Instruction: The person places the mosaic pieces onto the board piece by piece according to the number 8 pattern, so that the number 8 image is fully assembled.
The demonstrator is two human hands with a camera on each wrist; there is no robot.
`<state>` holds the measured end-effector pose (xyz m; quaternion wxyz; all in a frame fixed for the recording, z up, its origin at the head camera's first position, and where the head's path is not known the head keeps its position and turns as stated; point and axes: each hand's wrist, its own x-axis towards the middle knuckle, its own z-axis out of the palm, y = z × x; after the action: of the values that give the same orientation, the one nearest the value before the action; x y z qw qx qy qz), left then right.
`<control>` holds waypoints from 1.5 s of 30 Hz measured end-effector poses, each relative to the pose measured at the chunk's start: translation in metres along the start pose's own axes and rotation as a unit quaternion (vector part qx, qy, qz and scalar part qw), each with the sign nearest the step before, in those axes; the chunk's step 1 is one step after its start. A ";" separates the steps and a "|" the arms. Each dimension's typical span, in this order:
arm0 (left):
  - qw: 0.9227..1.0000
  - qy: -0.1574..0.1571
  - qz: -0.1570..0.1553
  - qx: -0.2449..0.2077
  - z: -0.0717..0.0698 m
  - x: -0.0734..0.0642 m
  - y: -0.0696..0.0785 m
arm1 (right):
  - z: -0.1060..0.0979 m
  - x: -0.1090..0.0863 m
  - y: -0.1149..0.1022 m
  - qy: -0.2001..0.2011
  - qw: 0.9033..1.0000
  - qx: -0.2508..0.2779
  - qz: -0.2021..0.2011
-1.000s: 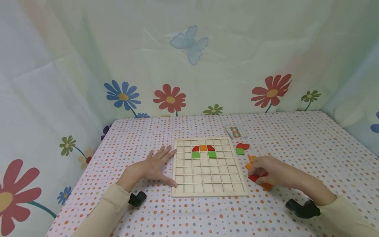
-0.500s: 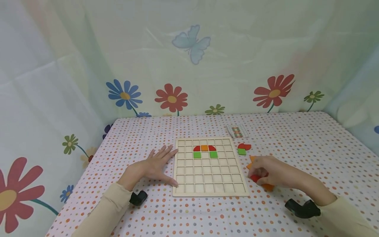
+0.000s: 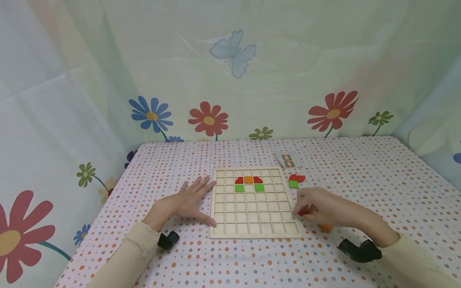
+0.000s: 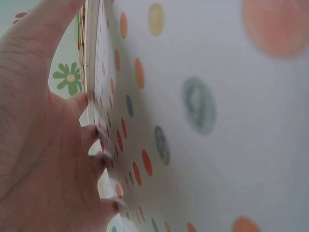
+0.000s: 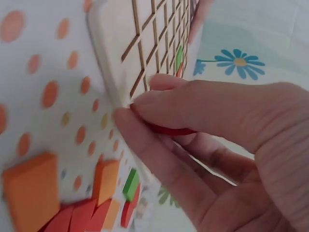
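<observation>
A wooden grid board (image 3: 256, 206) lies on the dotted cloth, bearing an orange square tile (image 3: 248, 180), two red rounded tiles (image 3: 239, 181) and two green square tiles (image 3: 239, 188) near its far side. My left hand (image 3: 183, 203) rests with spread fingers at the board's left edge, thumb and fingertips touching it. Beside the right edge, my right hand (image 3: 324, 206) pinches a red tile (image 5: 169, 130) between thumb and fingers; most of it is hidden by them. Below that hand, an orange tile (image 5: 31, 191) and several red tiles (image 5: 82, 212) lie on the cloth.
A small printed pattern card (image 3: 288, 160) lies past the board's far right corner. Close to the board's right edge are a loose green tile (image 3: 293, 184) and red tiles (image 3: 297, 178). A flowered curtain (image 3: 230, 100) stands behind the table.
My right hand has picked a red tile from the loose pile and moved left toward the board's right edge. My left hand stays in place on the board.
</observation>
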<state>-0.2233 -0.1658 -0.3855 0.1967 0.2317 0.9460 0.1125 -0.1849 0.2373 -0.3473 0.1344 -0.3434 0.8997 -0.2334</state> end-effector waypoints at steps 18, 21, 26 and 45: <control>1.000 0.000 0.010 -0.005 0.001 -0.001 -0.002 | 0.009 0.059 -0.029 0.013 0.998 0.015 -0.061; 1.000 -0.002 0.014 -0.009 0.001 -0.001 -0.003 | 0.012 0.068 -0.034 0.006 0.997 0.025 -0.071; 1.000 0.000 0.013 -0.008 0.001 -0.001 -0.002 | 0.020 0.085 -0.038 0.012 0.995 0.036 -0.097; 1.000 0.001 0.004 0.002 0.002 0.000 -0.002 | 0.029 0.137 -0.026 0.027 0.993 0.063 -0.092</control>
<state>-0.2237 -0.1675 -0.3880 0.1948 0.2362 0.9454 0.1116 -0.2587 0.1169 -0.3700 0.1093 -0.4091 0.8513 -0.3098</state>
